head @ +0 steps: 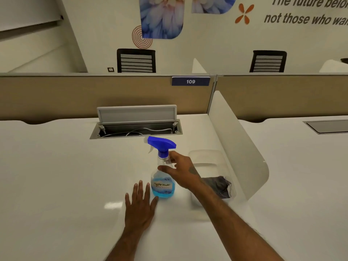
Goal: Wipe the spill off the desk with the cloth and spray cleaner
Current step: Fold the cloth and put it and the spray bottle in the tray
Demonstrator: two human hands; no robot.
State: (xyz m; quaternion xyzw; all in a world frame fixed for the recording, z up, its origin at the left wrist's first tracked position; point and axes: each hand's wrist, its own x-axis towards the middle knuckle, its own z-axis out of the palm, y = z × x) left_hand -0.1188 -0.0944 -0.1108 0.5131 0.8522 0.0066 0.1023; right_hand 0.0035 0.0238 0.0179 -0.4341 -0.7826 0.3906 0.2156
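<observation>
Setting: a white desk (56, 176) in an office cubicle, seen from above by the person working at it.
Spray cleaner: a clear spray bottle (163, 183) stands upright near the middle of the desk; it has a blue trigger head and blue liquid filling roughly its lower part, with a blue label.
Right hand: the right hand (181, 173) reaches in from the right, fingers spread and curled around the bottle's neck and shoulder; thumb and forefinger are at the bottle, but a firm grip cannot be told.
Left hand: the left hand (140, 206) lies flat and open on the desk, fingers spread, its thumb just beside the bottle's base; it holds nothing.
Cloth: a dark grey cloth (221, 185) lies crumpled in a clear plastic tray (207, 157) to the right of the bottle, partly behind the right forearm.
Spill: no spill can be made out on the glossy surface.
Behind: an open cable hatch (136, 127) with a raised lid, then a tan partition (75, 95) bearing a blue sign (190, 81) reading 109.
Right edge: a white curved divider (243, 147) separates the neighbouring desk.
</observation>
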